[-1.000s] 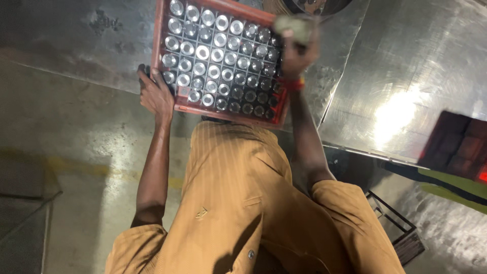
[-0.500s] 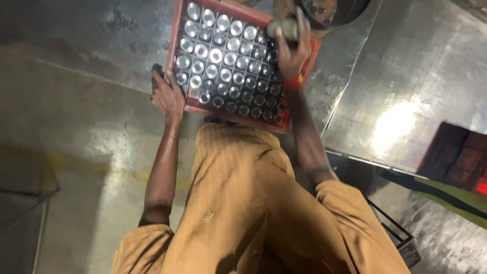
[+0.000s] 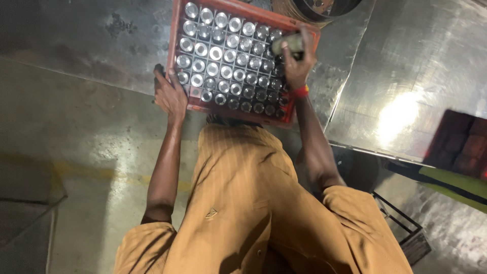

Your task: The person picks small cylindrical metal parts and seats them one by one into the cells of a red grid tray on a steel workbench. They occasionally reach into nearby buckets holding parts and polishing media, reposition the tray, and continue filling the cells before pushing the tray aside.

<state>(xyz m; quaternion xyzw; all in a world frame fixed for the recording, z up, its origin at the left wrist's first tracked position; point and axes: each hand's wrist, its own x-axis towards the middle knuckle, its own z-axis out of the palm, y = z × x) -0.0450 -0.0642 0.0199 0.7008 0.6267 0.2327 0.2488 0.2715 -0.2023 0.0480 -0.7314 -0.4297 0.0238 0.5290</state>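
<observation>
Crate [image 3: 238, 109] handling: the red plastic tray, its grid cells filled with shiny-capped bottles [image 3: 215, 53], sits ahead of our torso above the metal floor plates [image 3: 406, 76], and we judge it heavy, stiff in the walls and fragile in its contents, so it is best taken at the two opposite side rims and kept level. Our left hand [image 3: 170, 94] lies open-fingered against the crate's left wall, while our right hand [image 3: 297, 61] is closed around a single greenish bottle [image 3: 286, 44] over the right-hand rows.
</observation>
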